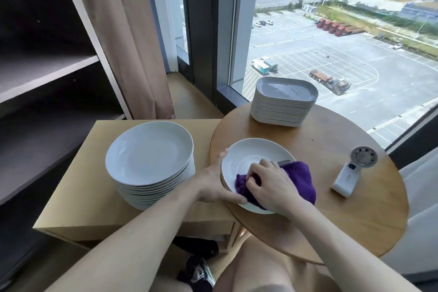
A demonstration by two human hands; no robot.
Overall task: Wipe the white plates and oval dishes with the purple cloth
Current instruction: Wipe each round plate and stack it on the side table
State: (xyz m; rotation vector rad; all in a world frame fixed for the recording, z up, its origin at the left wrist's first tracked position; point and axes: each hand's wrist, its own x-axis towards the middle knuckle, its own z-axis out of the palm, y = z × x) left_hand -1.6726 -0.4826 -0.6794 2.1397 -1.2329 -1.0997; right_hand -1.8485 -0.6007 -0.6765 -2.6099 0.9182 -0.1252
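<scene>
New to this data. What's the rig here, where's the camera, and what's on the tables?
There is no robot: a person works with two bare hands. The single picture comes from a wide-angle camera worn on the person's head, looking forward and down, which is why both arms enter from the bottom edge.

The right hand grips a purple cloth and presses it into a white plate on the round table. The left hand holds that plate's rim.

On the low square table to the left stands a stack of round plates. At the far side of the round table is a stack of oval dishes, and to the right lies a small handheld fan.
</scene>
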